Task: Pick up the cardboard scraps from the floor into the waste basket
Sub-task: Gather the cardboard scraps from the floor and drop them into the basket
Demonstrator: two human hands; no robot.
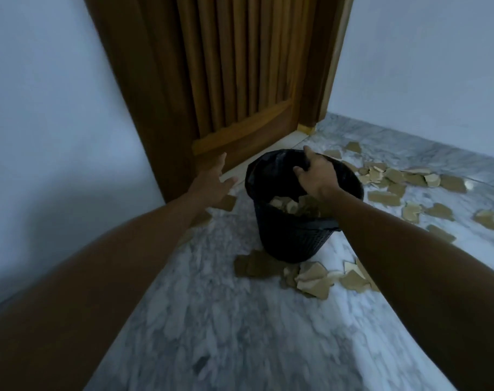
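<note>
Grey-veined white marble floor fills the foreground, both bare forearms reaching over it. Right hand grips the far rim of the round black mesh waste basket (black liner bag inside), fingers curled over the edge. Left hand hovers beside the basket, fingers spread, holding nothing. Torn brown cardboard scraps lie at the basket's base; more are scattered to the right, some inside. Brown wooden door behind

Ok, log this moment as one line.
right hand grips waste basket rim | left hand open, empty | some cardboard scraps in basket, many on floor
</note>
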